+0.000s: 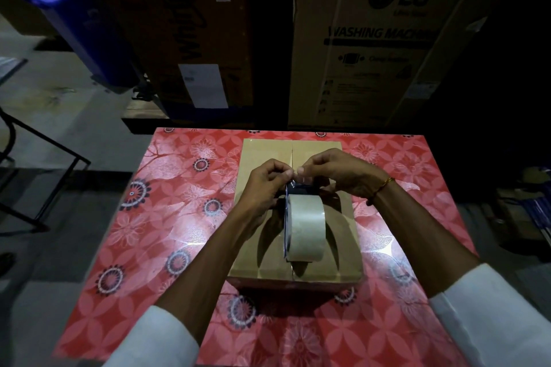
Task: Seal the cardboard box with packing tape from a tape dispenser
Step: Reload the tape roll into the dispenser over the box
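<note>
A closed brown cardboard box (265, 152) stands in the middle of the table, its two top flaps meeting along a centre seam. A tape dispenser (304, 226) with a wide roll of pale tape is held above the box top. My left hand (262, 185) grips the dispenser's front end at the left side. My right hand (337, 170) pinches the loose tape end at the dispenser's front, thumb and forefinger together. Both hands hover over the far half of the box.
The table carries a red floral cloth (167, 232). Behind it stand large cartons, one marked LG washing machine (384, 39), and a blue bin (68, 18) at the far left. A black metal frame (44, 158) stands on the floor to the left.
</note>
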